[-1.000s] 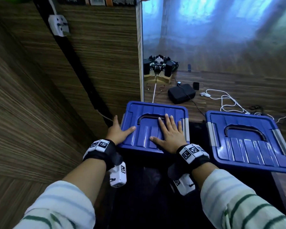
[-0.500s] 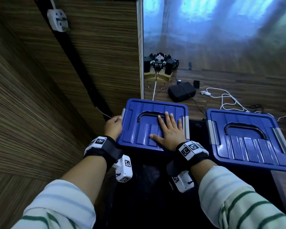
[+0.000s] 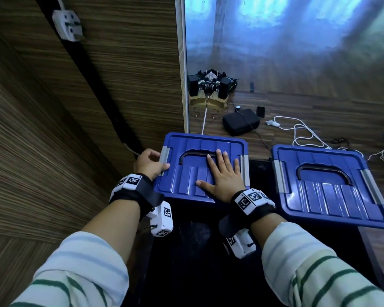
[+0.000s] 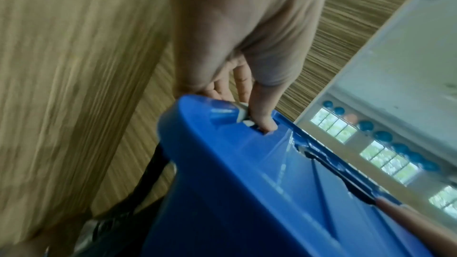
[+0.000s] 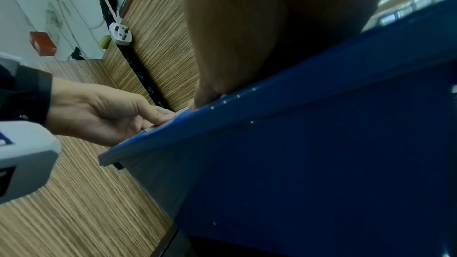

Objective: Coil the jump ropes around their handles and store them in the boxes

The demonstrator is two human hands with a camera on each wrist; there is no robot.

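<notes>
Two blue lidded boxes stand side by side on a dark table, both closed. My left hand [image 3: 150, 163] grips the grey latch [image 3: 164, 155] on the left edge of the left box [image 3: 186, 178], thumb on top and fingers curled beside it. The left wrist view shows the thumb of the left hand [image 4: 247, 93] pressing at the latch [image 4: 243, 113]. My right hand [image 3: 222, 176] lies flat on that lid just below its black handle. The right box [image 3: 333, 196] is untouched. What is inside the boxes is hidden.
A wood-grain wall [image 3: 53, 129] with a black strip and a white plug stands close on the left. On the floor behind lie a white cord [image 3: 302, 134], a black pouch [image 3: 241, 121] and some electronics [image 3: 208, 89].
My left hand slid off the lid top to the box's left edge and took hold of the grey latch. My right hand stayed flat on the lid.
</notes>
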